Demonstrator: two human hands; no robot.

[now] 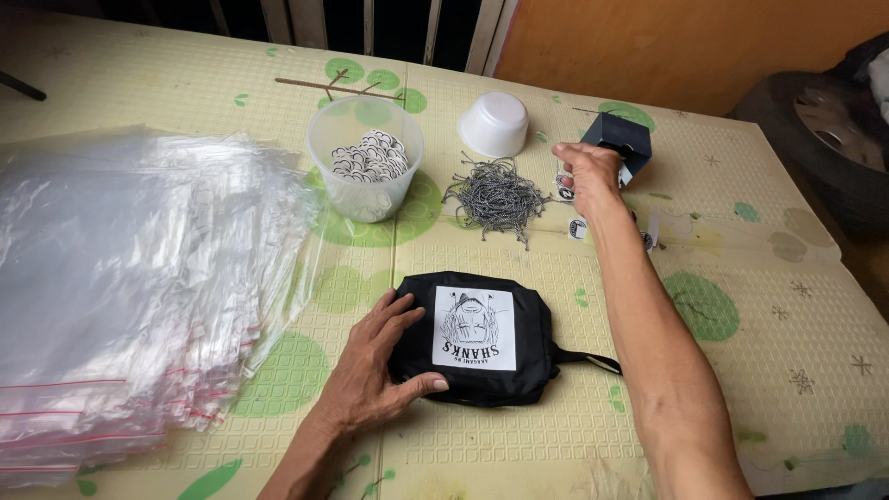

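A black zip pouch [482,335] with a white printed square lies on the mat near me. My left hand [375,366] rests on its left side, fingers spread, thumb along the lower edge. My right hand [587,174] reaches far across the table with its fingers closed around small black-and-white tags [565,188], right in front of a small dark box [619,139]. A pile of grey strings [495,197] lies just left of that hand.
A clear tub [366,167] of round tags stands beside an upturned white bowl [494,123]. A stack of clear zip bags [120,287] covers the left. Loose tags [579,229] lie near my right forearm. A tyre [824,139] sits at the right.
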